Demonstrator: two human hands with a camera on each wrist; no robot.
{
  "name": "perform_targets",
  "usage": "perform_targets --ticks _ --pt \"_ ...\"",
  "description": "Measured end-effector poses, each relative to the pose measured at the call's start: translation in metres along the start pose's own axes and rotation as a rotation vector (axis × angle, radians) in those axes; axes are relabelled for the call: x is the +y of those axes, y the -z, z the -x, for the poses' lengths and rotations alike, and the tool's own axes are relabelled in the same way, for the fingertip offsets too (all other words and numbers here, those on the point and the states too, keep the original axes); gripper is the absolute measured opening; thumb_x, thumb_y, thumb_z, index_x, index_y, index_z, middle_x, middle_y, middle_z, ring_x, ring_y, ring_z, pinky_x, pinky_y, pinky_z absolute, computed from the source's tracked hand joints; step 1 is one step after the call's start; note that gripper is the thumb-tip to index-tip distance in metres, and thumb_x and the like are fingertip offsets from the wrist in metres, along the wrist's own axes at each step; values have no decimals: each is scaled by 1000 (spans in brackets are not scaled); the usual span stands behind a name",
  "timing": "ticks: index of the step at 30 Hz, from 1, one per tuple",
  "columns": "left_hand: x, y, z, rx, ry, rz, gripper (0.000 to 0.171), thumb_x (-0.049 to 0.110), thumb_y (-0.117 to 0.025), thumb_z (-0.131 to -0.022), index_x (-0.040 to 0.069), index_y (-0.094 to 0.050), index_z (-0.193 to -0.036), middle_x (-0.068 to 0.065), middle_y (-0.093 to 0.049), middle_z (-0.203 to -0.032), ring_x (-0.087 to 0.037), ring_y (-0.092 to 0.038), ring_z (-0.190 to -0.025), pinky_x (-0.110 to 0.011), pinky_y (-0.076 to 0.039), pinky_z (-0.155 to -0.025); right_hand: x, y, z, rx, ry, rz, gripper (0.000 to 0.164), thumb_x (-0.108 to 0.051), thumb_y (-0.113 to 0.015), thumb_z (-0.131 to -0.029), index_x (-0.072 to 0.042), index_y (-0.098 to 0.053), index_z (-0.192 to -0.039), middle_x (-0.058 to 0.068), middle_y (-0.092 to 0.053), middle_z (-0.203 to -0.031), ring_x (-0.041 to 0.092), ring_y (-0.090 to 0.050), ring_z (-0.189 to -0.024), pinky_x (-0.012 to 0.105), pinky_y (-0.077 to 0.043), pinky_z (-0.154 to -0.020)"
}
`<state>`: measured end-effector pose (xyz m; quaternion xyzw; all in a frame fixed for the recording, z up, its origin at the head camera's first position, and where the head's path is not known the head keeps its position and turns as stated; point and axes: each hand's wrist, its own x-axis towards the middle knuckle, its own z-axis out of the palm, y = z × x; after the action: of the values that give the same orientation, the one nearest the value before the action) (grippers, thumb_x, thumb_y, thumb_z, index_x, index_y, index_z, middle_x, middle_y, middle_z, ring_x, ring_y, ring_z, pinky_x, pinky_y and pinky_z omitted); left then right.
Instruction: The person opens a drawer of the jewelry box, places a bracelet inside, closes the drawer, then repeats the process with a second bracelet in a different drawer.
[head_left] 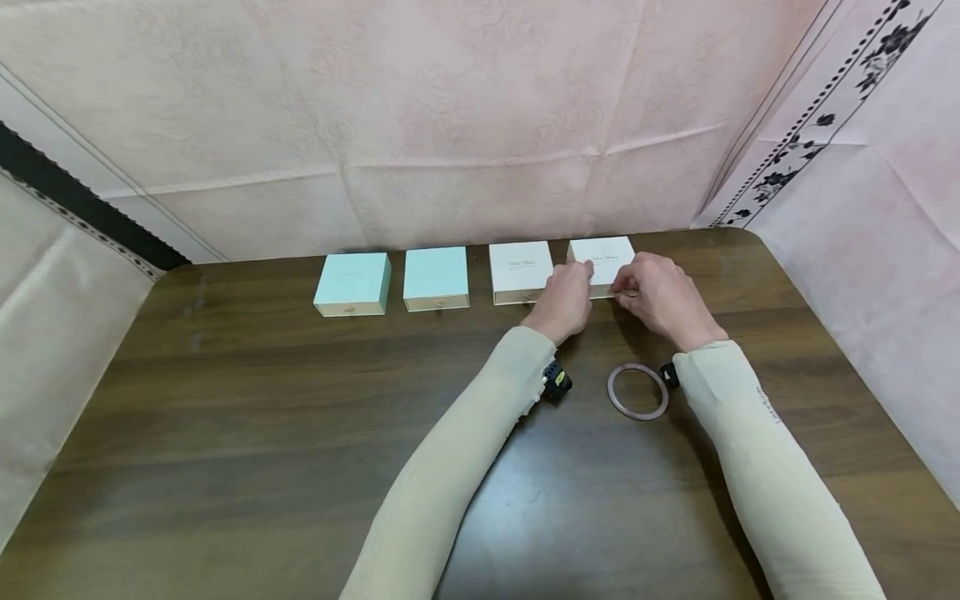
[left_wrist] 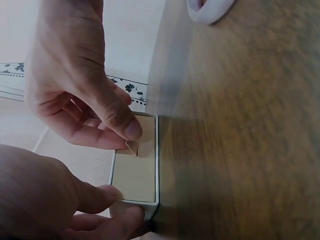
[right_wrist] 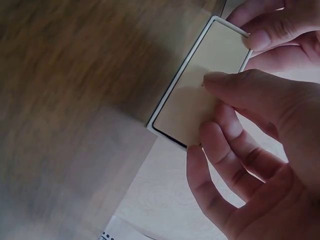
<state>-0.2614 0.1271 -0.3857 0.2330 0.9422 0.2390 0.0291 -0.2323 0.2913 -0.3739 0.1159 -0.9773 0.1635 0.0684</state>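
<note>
At the right end of a row stands a white drawer box (head_left: 604,250) with a cream drawer front (left_wrist: 135,180). My left hand (head_left: 561,300) holds this box by its left end, thumb and fingers at its edges. On the drawer front is a small brown pull tab (left_wrist: 132,147). My right hand (head_left: 663,298) pinches that tab between thumb and fingers. The drawer front lies level with the box's rim in the right wrist view. Closer to me, a pale purple bangle (head_left: 639,417) lies flat on the table, beside the right wrist.
Left of the held box stand another white box (head_left: 520,257) and two mint-green boxes, one nearer (head_left: 436,271) and one farther left (head_left: 352,279). All line the back edge of the brown wooden table (head_left: 247,417). Patterned pink cloth (head_left: 450,108) hangs behind.
</note>
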Motion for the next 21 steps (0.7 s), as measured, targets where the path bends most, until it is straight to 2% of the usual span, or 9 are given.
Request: perform_targets --ticks 13,21 --pt "-4 2 3 -28 -46 -25 28 1 -54 -100 6 -61 -126 -13 -69 -112 -26 -71 -104 -33 -59 -84 1 -3 -2 -15 1 37 8 -5 -72 -87 -9 -79 -88 13 -67 -98 34 -64 -93 54 -50 -83" --pt "-4 3 3 -37 -48 -30 26 2 -51 -101 6 -61 -125 -14 -66 -113 -27 -69 -100 -33 -58 -81 2 -4 -3 -22 -2 51 7 -6 -71 -87 -9 -77 -87 12 -65 -98 34 -61 -94 54 -49 -83"
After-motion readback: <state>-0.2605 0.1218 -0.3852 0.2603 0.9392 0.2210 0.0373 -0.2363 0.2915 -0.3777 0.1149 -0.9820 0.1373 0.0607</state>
